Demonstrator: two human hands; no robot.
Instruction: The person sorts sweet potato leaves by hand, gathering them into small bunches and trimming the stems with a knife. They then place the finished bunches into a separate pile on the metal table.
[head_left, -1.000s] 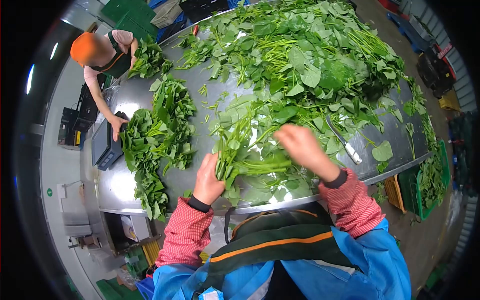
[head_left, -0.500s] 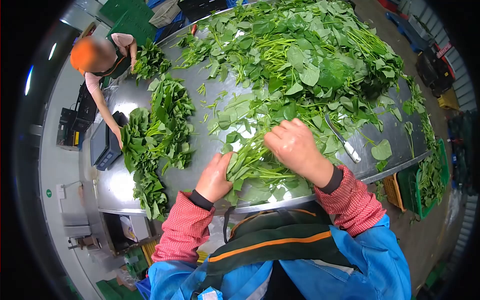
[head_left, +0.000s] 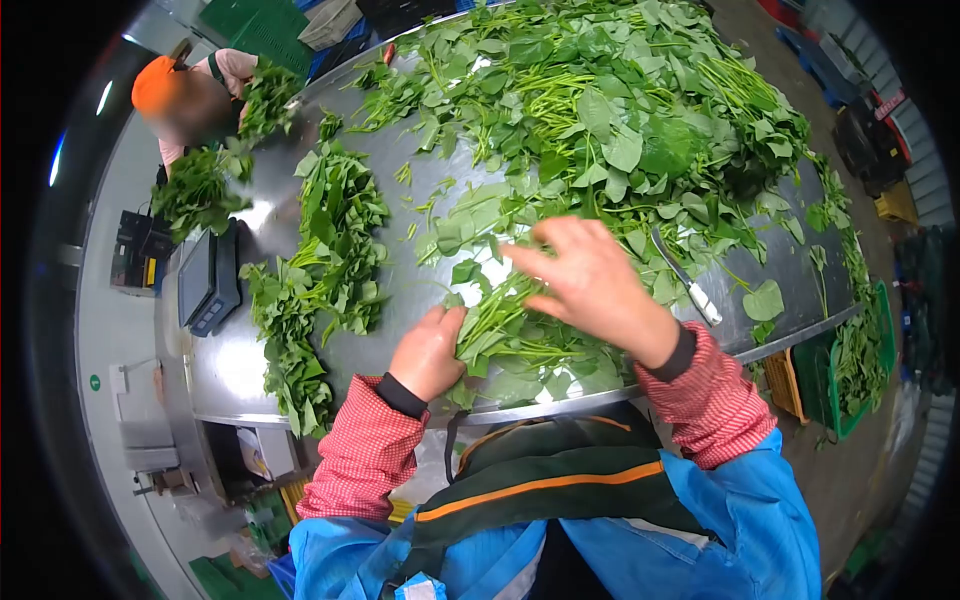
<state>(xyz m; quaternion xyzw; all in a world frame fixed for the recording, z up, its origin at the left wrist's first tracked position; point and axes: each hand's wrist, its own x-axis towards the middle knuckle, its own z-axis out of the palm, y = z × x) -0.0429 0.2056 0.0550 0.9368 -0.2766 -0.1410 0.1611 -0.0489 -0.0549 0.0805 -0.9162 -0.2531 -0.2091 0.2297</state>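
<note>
My left hand (head_left: pixel 430 352) is closed around the leafy end of a bunch of green leafy stems (head_left: pixel 505 320) at the table's near edge. Over the other end of that bunch hovers my right hand (head_left: pixel 590 285), its fingers apart and curved, with nothing visible in them. To its right a knife with a white handle (head_left: pixel 704 302) lies on the metal table (head_left: pixel 410 375). Beyond my hands spreads a large heap of leafy greens (head_left: pixel 620 120).
Bundled greens (head_left: pixel 335 240) lie in a row on the left, beside a scale (head_left: pixel 208 280). A co-worker in an orange cap (head_left: pixel 157 85) holds greens at the far left. A green crate (head_left: pixel 850 400) with leaves stands below the right edge.
My right hand has opened and shifted slightly back from the stems. My left hand keeps its hold. The co-worker has lifted a bunch from the row beside the scale.
</note>
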